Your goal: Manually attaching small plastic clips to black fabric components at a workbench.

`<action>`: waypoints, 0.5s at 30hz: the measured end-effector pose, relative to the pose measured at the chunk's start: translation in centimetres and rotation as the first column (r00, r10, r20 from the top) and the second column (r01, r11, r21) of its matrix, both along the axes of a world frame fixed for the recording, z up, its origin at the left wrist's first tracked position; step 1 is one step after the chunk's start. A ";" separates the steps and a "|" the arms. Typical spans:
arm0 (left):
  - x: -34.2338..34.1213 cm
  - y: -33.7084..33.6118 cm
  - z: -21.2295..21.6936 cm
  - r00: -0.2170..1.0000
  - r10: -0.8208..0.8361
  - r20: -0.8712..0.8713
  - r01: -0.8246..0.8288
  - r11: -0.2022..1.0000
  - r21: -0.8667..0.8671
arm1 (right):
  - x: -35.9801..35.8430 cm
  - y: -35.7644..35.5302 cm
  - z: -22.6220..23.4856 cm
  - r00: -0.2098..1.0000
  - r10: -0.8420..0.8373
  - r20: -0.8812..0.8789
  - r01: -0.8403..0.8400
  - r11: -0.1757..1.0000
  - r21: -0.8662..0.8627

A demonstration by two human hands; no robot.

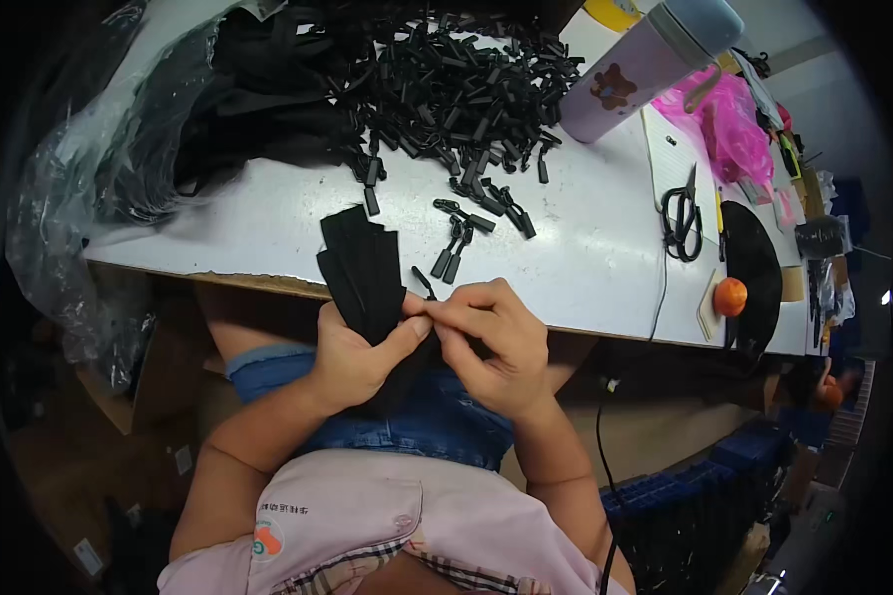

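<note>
My left hand [352, 362] is closed round a bundle of black fabric strips [359, 263] that look like zipper tapes. Their cut ends fan out over the table's front edge, and the rest hangs toward my lap. My right hand [501, 352] pinches at the left fingertips, where the two hands meet. A black zipper slider's pull [424, 282] sticks up from between them; its body is hidden by the fingers. Just beyond lie several loose zipper sliders [451, 260] with long black pulls.
A big heap of black zipper sliders [466, 94] covers the far middle. Black strips in clear plastic [154, 149] lie at left. To the right stand a lilac bottle [630, 84], black scissors [682, 220], a pink plastic bag [734, 134] and an orange fruit [730, 297]. A cable [600, 436] hangs down.
</note>
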State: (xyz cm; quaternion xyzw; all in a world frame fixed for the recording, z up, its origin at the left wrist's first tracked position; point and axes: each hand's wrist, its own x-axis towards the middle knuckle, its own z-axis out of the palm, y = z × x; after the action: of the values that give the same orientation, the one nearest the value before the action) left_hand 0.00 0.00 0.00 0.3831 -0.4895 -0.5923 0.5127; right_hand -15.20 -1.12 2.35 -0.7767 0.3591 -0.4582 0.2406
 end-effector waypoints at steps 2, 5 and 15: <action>-0.2 0.1 -0.1 0.992 0.108 -0.065 -0.109 0.994 -0.003 | 0.8 0.5 0.0 0.975 -0.155 0.160 0.126 0.976 0.177; -0.4 -0.3 0.9 0.996 0.062 -0.064 -0.063 0.998 -0.012 | 0.9 1.3 -1.0 0.915 -0.222 0.337 0.091 0.927 0.363; 0.1 -0.2 1.4 0.971 -0.044 -0.236 0.076 0.989 0.129 | 0.1 0.7 -1.1 0.619 -0.245 0.746 -0.546 0.549 0.633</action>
State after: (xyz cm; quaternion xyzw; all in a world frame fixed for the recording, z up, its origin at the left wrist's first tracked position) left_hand 0.09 -0.18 1.36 0.3305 -0.3955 -0.6805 0.5208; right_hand -15.06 -0.38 1.27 -0.3266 0.3114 -0.4930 0.7439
